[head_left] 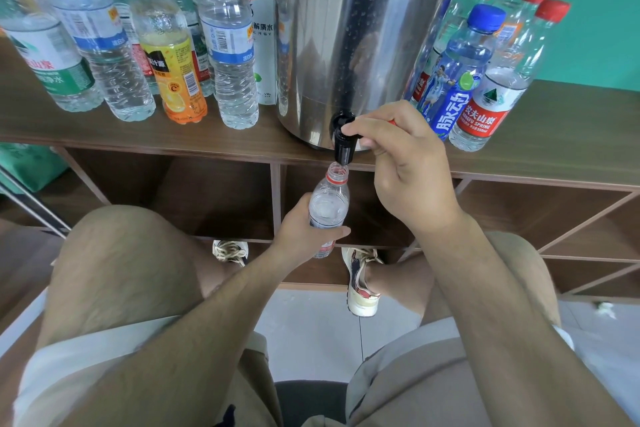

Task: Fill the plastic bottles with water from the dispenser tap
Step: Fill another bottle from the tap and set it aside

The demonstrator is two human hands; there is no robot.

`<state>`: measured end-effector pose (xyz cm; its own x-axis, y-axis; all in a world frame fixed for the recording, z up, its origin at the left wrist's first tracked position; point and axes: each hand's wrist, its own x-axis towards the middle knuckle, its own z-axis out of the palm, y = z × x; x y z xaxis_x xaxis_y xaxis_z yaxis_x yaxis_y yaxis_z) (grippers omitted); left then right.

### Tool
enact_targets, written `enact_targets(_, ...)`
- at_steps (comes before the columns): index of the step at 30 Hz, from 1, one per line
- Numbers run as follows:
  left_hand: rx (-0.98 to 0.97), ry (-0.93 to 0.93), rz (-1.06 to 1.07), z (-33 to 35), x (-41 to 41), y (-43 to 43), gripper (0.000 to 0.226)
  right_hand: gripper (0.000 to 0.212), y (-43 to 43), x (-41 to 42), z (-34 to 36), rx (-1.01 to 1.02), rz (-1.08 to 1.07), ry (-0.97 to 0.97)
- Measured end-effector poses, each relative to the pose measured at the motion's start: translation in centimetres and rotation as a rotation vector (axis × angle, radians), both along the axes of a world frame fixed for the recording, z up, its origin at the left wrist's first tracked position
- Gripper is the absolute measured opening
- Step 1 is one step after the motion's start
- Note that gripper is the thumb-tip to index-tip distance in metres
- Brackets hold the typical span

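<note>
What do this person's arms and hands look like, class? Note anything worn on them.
The left forearm and right forearm are bare and hairy. The left hand and right hand wear no gloves, rings or watch that show. A white short left sleeve covers the upper arm; only a white edge of the right sleeve shows.

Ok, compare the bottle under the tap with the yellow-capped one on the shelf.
The held bottle is uncapped, mouth under the tap; the yellow-capped bottle is sealed. The left hand grips the held bottle below the shelf; the yellow-capped bottle stands on it. The held bottle has a red neck ring; the yellow-capped bottle a yellow-orange label. Both are plastic.
</note>
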<state>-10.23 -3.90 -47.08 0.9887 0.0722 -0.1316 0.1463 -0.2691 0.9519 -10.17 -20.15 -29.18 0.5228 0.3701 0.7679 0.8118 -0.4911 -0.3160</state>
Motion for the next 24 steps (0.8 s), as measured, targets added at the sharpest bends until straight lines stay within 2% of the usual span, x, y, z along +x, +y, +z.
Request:
enact_targets(13, -0.024, -0.013, -0.039, 1.0, -0.3, 0.1, 0.063, 0.025, 1.2, 0.8, 3.7, -0.126, 0.002, 0.134)
enact_targets(19, -0.022, -0.026, -0.041, 1.3, -0.5, 0.2, 0.065, 0.025, 2.2, 1.3, 4.3, -0.184, -0.044, 0.155)
enact_targets(21, -0.016, -0.03, -0.041, 1.4, -0.5, 0.2, 0.071, 0.029, 2.0, 0.8, 3.7, -0.144, -0.075, 0.168)
enact_targets(24, -0.012, -0.032, -0.043, 1.4, -0.6, 0.2, 0.072, 0.033, 1.3, 0.0, 2.6, 0.03, -0.221, 0.22)
